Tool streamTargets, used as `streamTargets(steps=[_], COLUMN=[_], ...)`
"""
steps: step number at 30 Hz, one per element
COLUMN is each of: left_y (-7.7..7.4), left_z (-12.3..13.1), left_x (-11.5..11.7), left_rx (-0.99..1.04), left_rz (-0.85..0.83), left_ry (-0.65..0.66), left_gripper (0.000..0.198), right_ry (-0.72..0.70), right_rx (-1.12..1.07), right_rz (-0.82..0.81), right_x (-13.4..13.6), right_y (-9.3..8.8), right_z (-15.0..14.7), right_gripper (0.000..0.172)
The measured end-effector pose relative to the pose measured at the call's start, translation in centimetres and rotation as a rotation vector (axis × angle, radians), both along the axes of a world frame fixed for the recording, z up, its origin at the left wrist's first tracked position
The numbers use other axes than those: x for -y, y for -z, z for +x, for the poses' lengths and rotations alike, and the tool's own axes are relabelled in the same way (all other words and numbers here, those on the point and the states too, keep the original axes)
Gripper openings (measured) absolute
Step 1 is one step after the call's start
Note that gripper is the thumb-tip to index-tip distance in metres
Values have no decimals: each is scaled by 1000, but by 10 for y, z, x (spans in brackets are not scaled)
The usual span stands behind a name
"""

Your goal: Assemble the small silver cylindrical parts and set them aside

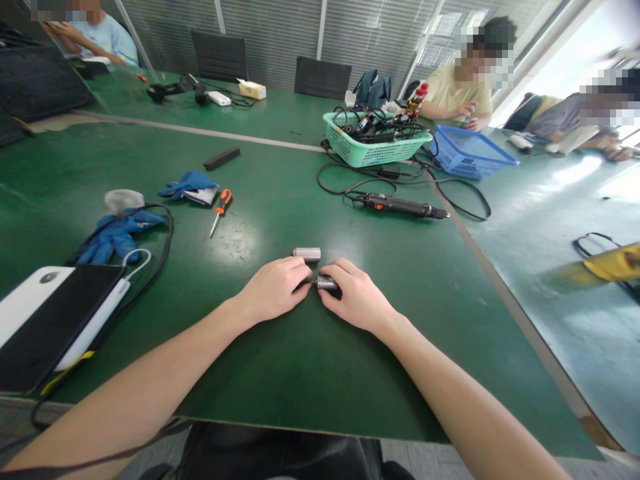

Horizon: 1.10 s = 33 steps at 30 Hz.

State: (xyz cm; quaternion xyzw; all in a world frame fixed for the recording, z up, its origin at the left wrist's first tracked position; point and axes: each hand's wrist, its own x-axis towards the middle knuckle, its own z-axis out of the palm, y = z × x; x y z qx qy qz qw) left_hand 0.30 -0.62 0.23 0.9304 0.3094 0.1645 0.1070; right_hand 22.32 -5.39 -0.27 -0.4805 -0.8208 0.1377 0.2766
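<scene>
My right hand is closed around a small dark-ended metal cylinder, low over the green table. Opposite it, my left hand has its fingers curled together at the cylinder's thin tip; what they grip is hidden. A second silver cylinder lies on its side just beyond my left fingertips. Farther off to the left rests a screwdriver with an orange and black handle. Beyond my right hand lies a black electric screwdriver with a cable.
A green basket full of cables and tools stands at the back, beside a blue basket. Blue gloves, a black bar and a phone-like device with cables lie left. Other people sit around the table.
</scene>
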Motion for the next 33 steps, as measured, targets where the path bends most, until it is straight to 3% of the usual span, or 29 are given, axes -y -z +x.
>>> streamTargets(steps=[18, 27, 33], left_y=[0, -1, -5], left_z=[0, 0, 1], left_x=[0, 2, 4], left_rx=[-58, -34, -8], left_rz=[29, 8, -37], left_ry=[17, 4, -75], left_gripper=[23, 18, 9], right_ry=[-31, -21, -15], right_rx=[18, 20, 27], right_rz=[-9, -18, -27], right_x=[0, 0, 0], right_y=[-1, -2, -3], right_z=[0, 0, -1], right_gripper=[24, 23, 21])
